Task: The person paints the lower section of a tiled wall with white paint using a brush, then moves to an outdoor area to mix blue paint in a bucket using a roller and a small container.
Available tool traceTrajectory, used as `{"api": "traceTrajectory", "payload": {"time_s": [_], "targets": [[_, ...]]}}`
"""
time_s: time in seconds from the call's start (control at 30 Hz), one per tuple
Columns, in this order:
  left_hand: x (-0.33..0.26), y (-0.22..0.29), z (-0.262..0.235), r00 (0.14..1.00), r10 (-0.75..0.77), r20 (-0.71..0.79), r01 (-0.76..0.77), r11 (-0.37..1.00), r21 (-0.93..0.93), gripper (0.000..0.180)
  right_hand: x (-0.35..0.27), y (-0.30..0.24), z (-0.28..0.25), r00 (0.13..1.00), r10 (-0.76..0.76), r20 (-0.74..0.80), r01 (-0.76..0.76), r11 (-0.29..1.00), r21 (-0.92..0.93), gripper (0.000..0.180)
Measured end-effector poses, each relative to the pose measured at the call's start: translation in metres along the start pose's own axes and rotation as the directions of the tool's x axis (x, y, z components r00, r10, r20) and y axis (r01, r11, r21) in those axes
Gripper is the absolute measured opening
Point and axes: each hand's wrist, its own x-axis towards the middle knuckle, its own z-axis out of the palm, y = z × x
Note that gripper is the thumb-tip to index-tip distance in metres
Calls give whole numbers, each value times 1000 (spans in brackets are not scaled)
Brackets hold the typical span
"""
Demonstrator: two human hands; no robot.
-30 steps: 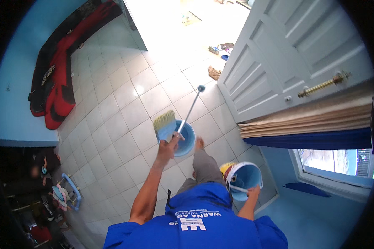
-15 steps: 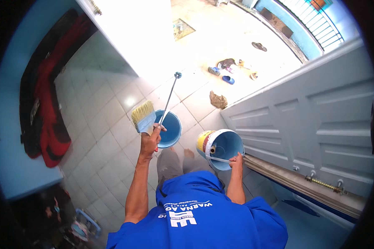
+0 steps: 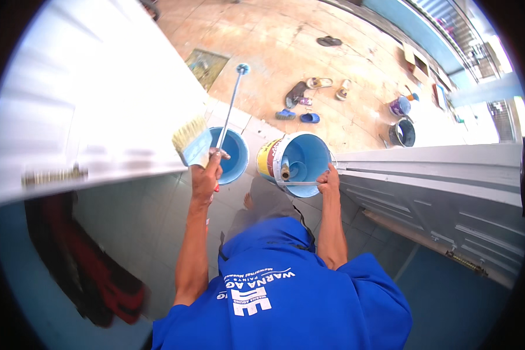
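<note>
My left hand (image 3: 206,176) is closed round a wide paint brush (image 3: 196,150) with pale bristles. The same hand grips a thin metal rod (image 3: 230,112) with a round bluish end, pointing away from me. Just beyond this hand is a blue bucket (image 3: 244,153); whether its handle is also in my fingers is hidden. My right hand (image 3: 328,179) is shut on the handle of a paint bucket (image 3: 270,158), blue inside with a yellow, red and white label. The bucket is tilted, its mouth towards me, and a small tube-like piece (image 3: 285,168) lies inside.
A white door (image 3: 116,99) stands at left, a grey panelled door (image 3: 426,181) at right. Beyond the doorway, blue clogs (image 3: 310,118), sandals (image 3: 319,83) and a dark shoe (image 3: 329,41) lie on the tiles. Farther right are a purple-white pail (image 3: 400,106) and a dark bucket (image 3: 402,133).
I have moved forward into the doorway, carrying the brush, rod and buckets. The footwear outside is closer, and pails and a box have come into view. Both hands keep their hold.
</note>
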Motion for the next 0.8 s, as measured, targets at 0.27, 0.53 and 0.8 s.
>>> {"api": "traceTrajectory", "payload": {"time_s": [0.27, 0.53, 0.8], "targets": [[256, 30, 6, 986, 35, 164, -32, 999, -25, 4, 41, -10, 184, 974, -66, -218, 108, 977, 186, 45], [490, 120, 99, 945, -18, 326, 20, 1000, 0, 3, 86, -64, 278, 947, -21, -319, 152, 908, 390, 44], [676, 168, 252, 843, -3, 539, -75, 990, 122, 5, 129, -121, 298, 917, 7, -399, 284, 692, 664, 45]]}}
